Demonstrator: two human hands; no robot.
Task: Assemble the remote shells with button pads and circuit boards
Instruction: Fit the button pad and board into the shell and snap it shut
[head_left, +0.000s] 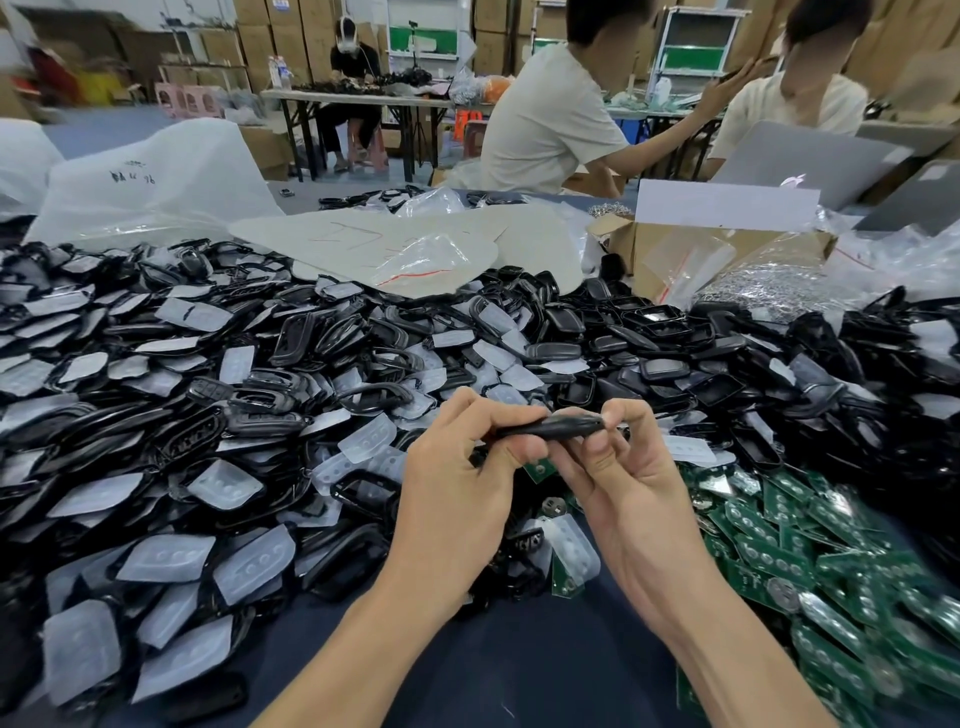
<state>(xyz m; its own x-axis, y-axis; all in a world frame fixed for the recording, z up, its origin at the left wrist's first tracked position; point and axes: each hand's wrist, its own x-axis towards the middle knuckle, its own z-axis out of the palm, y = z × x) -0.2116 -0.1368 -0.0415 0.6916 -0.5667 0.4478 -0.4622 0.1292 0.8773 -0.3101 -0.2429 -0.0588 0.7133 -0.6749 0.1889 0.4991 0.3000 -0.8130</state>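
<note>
Centre frame: the shell (550, 427) is held edge-on above the table (519, 665). The left hand (457, 483) pinches its left end with curled fingers; the right hand (628, 483) pinches its right end between thumb and forefinger. A green board (537, 472) corner shows just beneath the shell, between the hands; which hand holds it cannot be told.

Hazards:
- Uneven pinch pressure may skew the shell halves, so the seam closes on one side only.
- A tilted board may jam or crack under squeezing.
- If the grip slips, the shell falls into the shell pile (218, 415), left of frame, or the board pile (779, 551), lower right, and is lost among identical parts.
</note>
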